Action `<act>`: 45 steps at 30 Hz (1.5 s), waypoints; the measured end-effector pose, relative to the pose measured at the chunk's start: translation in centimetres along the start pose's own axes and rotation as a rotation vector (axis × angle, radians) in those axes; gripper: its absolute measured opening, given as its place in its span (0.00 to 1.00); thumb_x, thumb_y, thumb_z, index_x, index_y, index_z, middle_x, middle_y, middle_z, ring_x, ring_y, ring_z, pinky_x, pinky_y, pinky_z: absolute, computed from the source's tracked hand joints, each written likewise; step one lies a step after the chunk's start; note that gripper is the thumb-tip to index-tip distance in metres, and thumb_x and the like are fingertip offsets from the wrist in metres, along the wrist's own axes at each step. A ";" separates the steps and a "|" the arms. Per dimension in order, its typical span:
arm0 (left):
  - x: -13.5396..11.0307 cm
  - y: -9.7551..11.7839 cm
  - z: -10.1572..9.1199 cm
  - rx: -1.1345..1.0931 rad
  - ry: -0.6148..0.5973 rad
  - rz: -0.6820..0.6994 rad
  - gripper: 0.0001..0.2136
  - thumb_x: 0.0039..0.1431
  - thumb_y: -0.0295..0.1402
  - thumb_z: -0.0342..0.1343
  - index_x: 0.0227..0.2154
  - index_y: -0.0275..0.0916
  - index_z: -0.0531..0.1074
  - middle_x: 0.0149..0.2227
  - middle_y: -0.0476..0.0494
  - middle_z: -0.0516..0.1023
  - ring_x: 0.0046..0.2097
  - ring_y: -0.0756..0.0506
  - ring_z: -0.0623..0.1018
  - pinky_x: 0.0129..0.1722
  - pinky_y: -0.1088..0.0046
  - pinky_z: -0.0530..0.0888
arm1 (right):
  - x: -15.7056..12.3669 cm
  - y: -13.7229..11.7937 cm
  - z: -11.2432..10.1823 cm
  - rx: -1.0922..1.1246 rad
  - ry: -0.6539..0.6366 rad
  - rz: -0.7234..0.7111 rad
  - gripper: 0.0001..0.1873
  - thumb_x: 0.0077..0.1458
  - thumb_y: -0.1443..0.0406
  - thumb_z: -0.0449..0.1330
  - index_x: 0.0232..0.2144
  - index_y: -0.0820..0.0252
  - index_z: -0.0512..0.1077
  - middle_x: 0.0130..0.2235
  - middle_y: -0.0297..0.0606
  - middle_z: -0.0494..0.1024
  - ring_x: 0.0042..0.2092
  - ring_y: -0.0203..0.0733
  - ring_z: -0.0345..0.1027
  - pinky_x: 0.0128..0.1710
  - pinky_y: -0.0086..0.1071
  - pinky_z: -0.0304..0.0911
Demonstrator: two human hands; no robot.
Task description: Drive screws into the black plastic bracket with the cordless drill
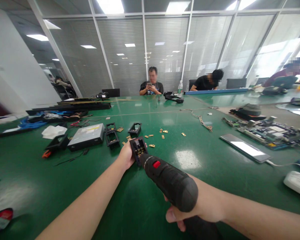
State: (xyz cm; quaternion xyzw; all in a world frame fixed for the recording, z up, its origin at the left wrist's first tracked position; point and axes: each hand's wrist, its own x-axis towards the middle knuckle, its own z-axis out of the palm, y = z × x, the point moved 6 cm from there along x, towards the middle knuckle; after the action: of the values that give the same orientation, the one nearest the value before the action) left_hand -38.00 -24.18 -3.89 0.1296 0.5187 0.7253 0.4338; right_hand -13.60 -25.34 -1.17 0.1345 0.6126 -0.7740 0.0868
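Observation:
My left hand (127, 155) is closed around a black rectangular housing (134, 146), tilted up off the green table, with brass-coloured parts showing inside it. My right hand (176, 213) grips a black cordless drill (170, 180) with a red switch on top. The drill's front end points into the housing's opening; its bit is hidden there. Beyond the housing lie several small brass plates (152, 145). A black frame (135, 128) stands just behind my left hand, and another black frame (112, 138) sits to its left.
A silver disc drive (86, 136) and a white tissue (54, 131) lie on the left. To the right are a phone (245, 147) on a cable and a circuit board (272, 131). Across the green table (150, 111) sit several people; a bottle (180, 87) stands near them.

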 end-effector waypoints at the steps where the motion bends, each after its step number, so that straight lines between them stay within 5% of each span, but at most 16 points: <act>1: 0.0 0.0 0.0 -0.013 -0.005 -0.008 0.13 0.64 0.35 0.48 0.37 0.34 0.75 0.30 0.36 0.82 0.29 0.39 0.82 0.27 0.64 0.78 | 0.0 0.0 0.0 0.007 0.000 -0.003 0.20 0.42 0.63 0.77 0.32 0.65 0.73 0.23 0.31 0.75 0.24 0.35 0.72 0.24 0.25 0.67; 17: 0.3 -0.2 -0.2 -0.036 -0.032 -0.043 0.13 0.64 0.33 0.48 0.33 0.33 0.75 0.30 0.35 0.82 0.31 0.41 0.82 0.30 0.67 0.78 | -0.3 -1.1 -0.5 -0.037 0.004 0.018 0.22 0.44 0.62 0.75 0.38 0.63 0.71 0.21 0.30 0.75 0.23 0.36 0.71 0.24 0.26 0.65; 29: 0.2 -0.3 0.0 -0.053 -0.045 -0.054 0.13 0.63 0.33 0.48 0.34 0.33 0.76 0.30 0.35 0.82 0.31 0.40 0.82 0.29 0.66 0.79 | -0.1 -0.9 -0.7 -0.153 -0.026 -0.011 0.18 0.39 0.64 0.77 0.21 0.64 0.71 0.22 0.32 0.75 0.23 0.33 0.69 0.23 0.24 0.63; 39: 0.3 -0.3 -0.2 -0.035 -0.065 -0.047 0.10 0.60 0.34 0.52 0.35 0.35 0.76 0.30 0.39 0.81 0.31 0.40 0.82 0.31 0.64 0.79 | -0.3 -0.5 0.8 -0.027 -0.027 0.024 0.20 0.42 0.59 0.77 0.26 0.65 0.72 0.24 0.34 0.75 0.25 0.33 0.69 0.25 0.26 0.67; 45: -0.2 0.0 0.1 -0.027 -0.028 -0.066 0.12 0.61 0.34 0.50 0.35 0.34 0.77 0.29 0.38 0.82 0.30 0.41 0.82 0.31 0.66 0.79 | 0.1 -1.7 0.0 -0.143 0.084 -0.085 0.30 0.29 0.69 0.79 0.36 0.63 0.73 0.30 0.31 0.76 0.31 0.36 0.70 0.28 0.26 0.66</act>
State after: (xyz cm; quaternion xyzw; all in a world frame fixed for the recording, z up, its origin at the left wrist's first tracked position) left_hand -37.78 -24.30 -3.82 0.1168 0.5066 0.7157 0.4664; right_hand -14.18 -24.98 0.39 0.1343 0.6746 -0.7249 0.0376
